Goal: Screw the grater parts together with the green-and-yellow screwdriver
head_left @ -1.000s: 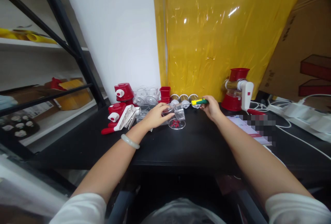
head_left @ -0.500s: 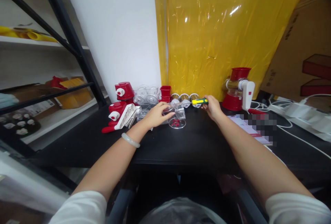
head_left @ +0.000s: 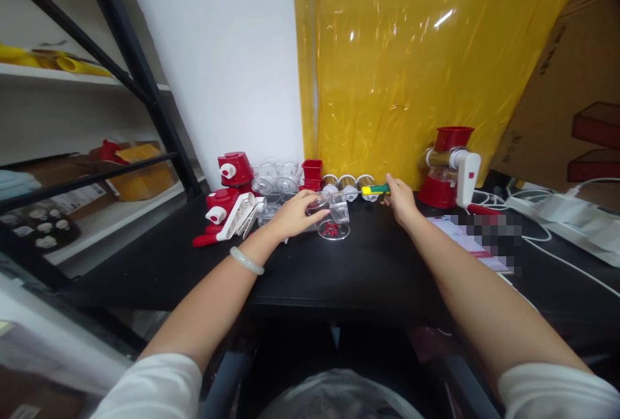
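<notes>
My left hand (head_left: 301, 212) grips a clear plastic housing (head_left: 340, 208) on the black table, fingers and thumb closed round its left side. In my right hand (head_left: 401, 199) is a screwdriver (head_left: 375, 190) with a yellow and green handle, held level and pointing left. Its shaft reaches the housing's right side; I cannot tell whether the tip sits in a screw. Just below the housing lies a clear round dish (head_left: 334, 230) holding several small red pieces. Behind stand several metal grater drums (head_left: 347, 185) with white ends.
Red bases (head_left: 235, 170), white crank handles (head_left: 238, 217) and clear parts (head_left: 275, 177) crowd the left. A red hopper (head_left: 311, 173) stands behind. An assembled red and white rotary grater (head_left: 443, 170), a phone (head_left: 467, 241) and a power strip (head_left: 571, 215) with cables are right.
The whole view has shifted slightly, moving everything a little to the right. Both hands keep their holds on the housing and the screwdriver, with the handle turned a little in my right hand.
</notes>
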`<control>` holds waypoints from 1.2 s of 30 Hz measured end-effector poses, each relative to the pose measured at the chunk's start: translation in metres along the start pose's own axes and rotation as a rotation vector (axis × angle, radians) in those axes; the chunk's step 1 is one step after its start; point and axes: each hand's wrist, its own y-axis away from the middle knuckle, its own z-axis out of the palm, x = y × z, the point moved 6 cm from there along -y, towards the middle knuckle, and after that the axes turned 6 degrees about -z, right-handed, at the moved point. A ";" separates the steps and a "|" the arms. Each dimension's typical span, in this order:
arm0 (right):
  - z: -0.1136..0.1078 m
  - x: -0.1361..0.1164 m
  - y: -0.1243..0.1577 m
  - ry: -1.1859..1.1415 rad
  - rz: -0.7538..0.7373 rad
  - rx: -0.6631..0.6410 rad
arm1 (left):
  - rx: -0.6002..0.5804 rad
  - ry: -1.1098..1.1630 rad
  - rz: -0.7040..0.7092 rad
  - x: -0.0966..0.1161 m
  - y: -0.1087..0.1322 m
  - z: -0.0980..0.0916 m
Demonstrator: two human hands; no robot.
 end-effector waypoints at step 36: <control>0.006 -0.004 0.003 -0.275 0.046 -0.051 | -0.007 0.008 0.020 0.001 0.000 0.000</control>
